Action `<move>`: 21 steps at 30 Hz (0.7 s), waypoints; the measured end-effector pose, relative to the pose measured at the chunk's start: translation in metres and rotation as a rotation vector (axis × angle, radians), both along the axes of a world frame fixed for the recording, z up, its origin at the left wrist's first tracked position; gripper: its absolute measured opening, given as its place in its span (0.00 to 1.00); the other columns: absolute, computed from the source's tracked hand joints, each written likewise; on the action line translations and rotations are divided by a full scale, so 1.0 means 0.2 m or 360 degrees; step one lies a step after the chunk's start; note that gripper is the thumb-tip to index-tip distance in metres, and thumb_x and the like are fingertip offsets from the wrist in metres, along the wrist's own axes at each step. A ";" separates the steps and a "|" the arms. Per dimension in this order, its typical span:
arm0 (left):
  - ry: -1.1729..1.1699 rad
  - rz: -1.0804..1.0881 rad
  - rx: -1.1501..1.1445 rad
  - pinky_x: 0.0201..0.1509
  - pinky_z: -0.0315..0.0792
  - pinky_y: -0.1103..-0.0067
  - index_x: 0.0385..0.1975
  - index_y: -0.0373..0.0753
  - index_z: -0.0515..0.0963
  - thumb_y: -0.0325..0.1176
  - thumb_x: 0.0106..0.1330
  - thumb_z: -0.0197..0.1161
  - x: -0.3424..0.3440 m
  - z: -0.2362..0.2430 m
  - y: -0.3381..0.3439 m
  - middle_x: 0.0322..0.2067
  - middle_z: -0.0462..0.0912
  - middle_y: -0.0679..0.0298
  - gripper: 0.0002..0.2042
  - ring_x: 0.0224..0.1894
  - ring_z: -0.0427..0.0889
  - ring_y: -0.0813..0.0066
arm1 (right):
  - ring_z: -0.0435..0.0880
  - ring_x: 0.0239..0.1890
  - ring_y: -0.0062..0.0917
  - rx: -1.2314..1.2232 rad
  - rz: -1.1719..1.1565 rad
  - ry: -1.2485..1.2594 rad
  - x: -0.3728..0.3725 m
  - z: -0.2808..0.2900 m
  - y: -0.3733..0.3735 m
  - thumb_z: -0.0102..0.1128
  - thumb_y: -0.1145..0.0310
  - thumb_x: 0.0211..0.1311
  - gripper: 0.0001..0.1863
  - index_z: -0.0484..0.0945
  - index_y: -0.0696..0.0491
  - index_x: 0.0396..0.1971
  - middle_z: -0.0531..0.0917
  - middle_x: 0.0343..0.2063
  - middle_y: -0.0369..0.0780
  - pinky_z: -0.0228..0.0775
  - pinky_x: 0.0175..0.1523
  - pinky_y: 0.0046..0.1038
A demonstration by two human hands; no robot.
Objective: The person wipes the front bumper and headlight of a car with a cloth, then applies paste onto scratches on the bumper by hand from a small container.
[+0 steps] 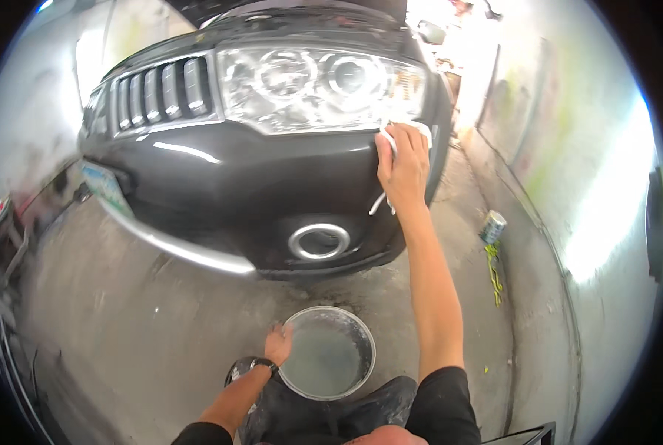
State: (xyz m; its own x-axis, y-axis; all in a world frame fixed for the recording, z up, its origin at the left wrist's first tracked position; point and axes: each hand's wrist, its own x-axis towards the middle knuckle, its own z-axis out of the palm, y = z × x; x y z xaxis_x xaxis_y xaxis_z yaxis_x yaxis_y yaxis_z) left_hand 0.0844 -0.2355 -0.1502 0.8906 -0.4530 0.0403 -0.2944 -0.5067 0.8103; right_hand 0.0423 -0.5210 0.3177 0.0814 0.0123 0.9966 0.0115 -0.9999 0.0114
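Note:
My right hand (pixel 404 167) is closed on a white cloth (pixel 422 130), pressed at the lower right corner of the car's clear headlight (pixel 302 93), where it meets the black bumper (pixel 272 174). A loose white strand hangs below this hand. Down by my knees, my left hand (pixel 278 343) is at the left rim of a round bucket (pixel 372 356); its fingers look curled at the edge, slightly blurred. Cloudy greyish water (pixel 324 356) fills part of the bucket. A dark band circles my left wrist.
A chrome-ringed round recess (pixel 319 242) sits low in the bumper, and a grille (pixel 161 93) is left of the headlight. On the concrete floor (pixel 190 326) at right are a can (pixel 493 226) and a yellow-green strap (pixel 494 274). A pale wall (pixel 561 163) closes off the right.

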 end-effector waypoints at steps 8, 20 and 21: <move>0.0035 0.0025 -0.0055 0.63 0.69 0.54 0.56 0.27 0.75 0.57 0.75 0.50 -0.06 0.12 0.00 0.53 0.74 0.28 0.32 0.56 0.75 0.31 | 0.68 0.69 0.43 -0.0672 0.0078 0.0687 0.25 -0.11 0.56 0.66 0.57 0.64 0.28 0.74 0.55 0.60 0.71 0.67 0.47 0.61 0.70 0.49; -0.0001 0.0028 -0.0272 0.62 0.70 0.55 0.53 0.26 0.76 0.55 0.75 0.52 -0.07 0.10 -0.04 0.53 0.76 0.32 0.30 0.57 0.75 0.35 | 0.65 0.71 0.50 -0.0422 -0.0182 0.0569 0.47 -0.10 0.79 0.62 0.46 0.64 0.41 0.67 0.64 0.66 0.65 0.70 0.54 0.54 0.73 0.54; -0.0001 0.0029 -0.0277 0.62 0.70 0.55 0.53 0.26 0.77 0.55 0.75 0.52 -0.06 0.10 -0.03 0.52 0.76 0.31 0.30 0.56 0.75 0.34 | 0.64 0.71 0.51 -0.0388 -0.0076 0.0563 0.56 -0.07 0.89 0.61 0.46 0.65 0.41 0.67 0.64 0.66 0.63 0.71 0.54 0.54 0.73 0.54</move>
State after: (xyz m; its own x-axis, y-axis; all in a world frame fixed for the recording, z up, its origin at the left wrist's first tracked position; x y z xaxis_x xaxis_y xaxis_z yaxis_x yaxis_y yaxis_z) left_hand 0.0720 -0.2421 -0.1297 0.8986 -0.4229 0.1170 -0.2867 -0.3641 0.8861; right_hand 0.1548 -0.3434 0.3040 0.4239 0.2316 0.8756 0.0109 -0.9680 0.2508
